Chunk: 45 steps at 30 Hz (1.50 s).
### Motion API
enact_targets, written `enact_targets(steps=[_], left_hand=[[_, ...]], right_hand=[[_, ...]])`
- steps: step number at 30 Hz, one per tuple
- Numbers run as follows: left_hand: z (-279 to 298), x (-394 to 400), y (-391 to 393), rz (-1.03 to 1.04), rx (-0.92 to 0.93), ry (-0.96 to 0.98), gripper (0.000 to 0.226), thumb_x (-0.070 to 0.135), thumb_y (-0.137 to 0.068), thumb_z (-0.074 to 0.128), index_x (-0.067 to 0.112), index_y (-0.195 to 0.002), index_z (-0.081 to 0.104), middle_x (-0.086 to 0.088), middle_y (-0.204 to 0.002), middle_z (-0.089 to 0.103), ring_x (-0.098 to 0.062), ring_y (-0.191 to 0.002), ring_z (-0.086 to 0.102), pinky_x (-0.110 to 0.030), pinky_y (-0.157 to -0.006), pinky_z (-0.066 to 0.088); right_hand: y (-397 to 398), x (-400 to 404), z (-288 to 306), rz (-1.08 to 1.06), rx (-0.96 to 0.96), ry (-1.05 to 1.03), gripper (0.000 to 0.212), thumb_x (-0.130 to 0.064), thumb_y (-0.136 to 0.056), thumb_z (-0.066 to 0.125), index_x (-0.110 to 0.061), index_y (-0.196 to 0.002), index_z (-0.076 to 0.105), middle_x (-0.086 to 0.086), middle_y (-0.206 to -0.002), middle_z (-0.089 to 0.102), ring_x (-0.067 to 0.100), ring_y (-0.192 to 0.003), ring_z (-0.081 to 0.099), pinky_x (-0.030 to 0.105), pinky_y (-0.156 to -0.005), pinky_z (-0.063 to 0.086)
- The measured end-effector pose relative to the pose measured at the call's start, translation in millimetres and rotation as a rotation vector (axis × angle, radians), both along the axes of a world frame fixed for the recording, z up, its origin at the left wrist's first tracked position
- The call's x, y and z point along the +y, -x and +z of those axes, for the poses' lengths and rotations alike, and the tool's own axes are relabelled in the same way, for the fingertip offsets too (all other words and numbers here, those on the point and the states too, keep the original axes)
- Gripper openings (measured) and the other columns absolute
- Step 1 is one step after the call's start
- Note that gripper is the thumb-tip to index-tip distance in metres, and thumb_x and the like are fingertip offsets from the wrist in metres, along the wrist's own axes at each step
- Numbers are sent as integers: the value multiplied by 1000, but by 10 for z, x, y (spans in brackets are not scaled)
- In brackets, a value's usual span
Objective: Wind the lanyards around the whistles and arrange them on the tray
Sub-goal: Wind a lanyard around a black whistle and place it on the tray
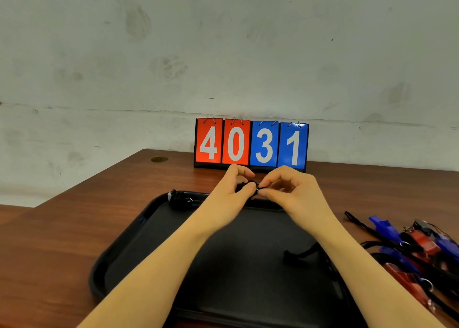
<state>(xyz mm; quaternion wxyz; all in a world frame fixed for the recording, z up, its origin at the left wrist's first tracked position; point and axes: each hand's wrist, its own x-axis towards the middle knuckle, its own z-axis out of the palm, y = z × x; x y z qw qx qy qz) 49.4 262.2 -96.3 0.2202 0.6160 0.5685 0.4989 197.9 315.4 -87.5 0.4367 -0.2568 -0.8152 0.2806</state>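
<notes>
Both hands meet at frame centre, just above the far rim of the flat black plastic tray (129,248). The left hand (232,191) pinches a small black whistle with dark lanyard cord (244,185) between thumb and curled fingers; the right hand (290,191) pinches the same bundle from the other side, fingertips touching the left's. The whistle is mostly hidden, so its long axis cannot be told for sure; it seems to run left-right between the two grips. Probably mid-wind or finishing a wrap.

Key relation: the held whistle sits over the tray's far edge, so placing it is a short drop toward the viewer. One wound black whistle (180,199) already lies in the tray's upper-left corner, left of the hands and nearer the left hand. A loose black cord end (296,254) lies over the tray's right side.

A heap of unwound blue and red plastic whistles with black lanyards (419,248) sits at lower right on the table, nearer the right hand.

The surface is a reddish-brown wood-grain table (74,215). A flip scoreboard with red and blue number cards (250,143) stands behind the hands against a scuffed white wall (223,41).
</notes>
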Motion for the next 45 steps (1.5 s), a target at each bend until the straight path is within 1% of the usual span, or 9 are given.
enact_targets(steps=[3, 7, 11, 16, 24, 28, 35, 40, 45], left_hand=[[-17, -8, -4, 39, 119, -58, 16, 27, -93, 49, 27, -109, 50, 7, -112, 56, -4, -106, 52, -15, -85, 40], [-23, -31, -18, 96, 214, -112, 16, 30, -92, 50, 29, -108, 48, 5, -104, 49, -5, -92, 52, -8, -68, 39], [-4, -2, -29, 120, 261, -112, 19, 28, -92, 51, 28, -111, 44, 4, -106, 43, -3, -88, 48, -2, -62, 39], [97, 16, 18, 86, 242, -29, 24, 24, -92, 51, 26, -114, 41, -2, -112, 44, -4, -87, 46, -9, -64, 33], [189, -74, 160, 51, 405, 19, 29, 24, -89, 58, 24, -117, 51, 4, -118, 56, -5, -102, 50, -7, -75, 36], [140, -272, 279, 73, 429, 31, 33, 24, -83, 65, 25, -114, 54, 6, -116, 59, -7, -108, 53, -22, -93, 42], [149, -702, 633, 117, 465, 93, 37, 23, -80, 69, 25, -116, 60, 7, -114, 63, -6, -102, 55, -22, -89, 42], [50, -947, 868, 136, 364, 168, 38, 28, -81, 69, 27, -118, 61, 5, -102, 62, -6, -76, 61, -16, -71, 50], [-73, -1033, 1104, 197, 347, 196, 37, 25, -83, 66, 23, -119, 61, 2, -108, 63, -3, -83, 56, -19, -81, 42]], right_hand=[[0, -7, 7, 40, 141, 229, 10, -7, -76, 71, -16, -79, 70, 0, -80, 71, 12, -80, 68, 28, -80, 55], [24, -9, 0, 46, 229, 381, 10, -1, -76, 69, -10, -79, 70, 8, -82, 72, 20, -81, 70, 37, -83, 55], [98, -4, 35, -21, 197, 340, 12, 1, -78, 67, -11, -78, 67, 9, -82, 70, 19, -79, 70, 34, -77, 57], [164, 28, 152, -118, 94, 228, 9, -4, -79, 68, -12, -78, 67, 3, -78, 69, 13, -74, 68, 25, -75, 56], [202, -78, 171, -200, -37, 147, 12, -7, -81, 67, -17, -75, 63, 3, -79, 67, 12, -75, 65, 20, -72, 52], [296, -251, 92, -159, 8, 235, 10, -6, -81, 67, -15, -77, 66, 3, -83, 68, 14, -77, 67, 23, -70, 56], [634, -577, -15, -86, 33, 448, 6, -6, -80, 68, -11, -78, 68, 8, -82, 69, 18, -74, 70, 27, -70, 58], [920, -714, -76, -88, -83, 427, 10, -3, -78, 68, -10, -71, 67, 7, -75, 68, 16, -71, 68, 27, -71, 57], [1152, -775, -113, -82, -278, 349, 21, -1, -74, 69, -15, -60, 64, 8, -73, 68, 16, -71, 64, 26, -72, 54]])
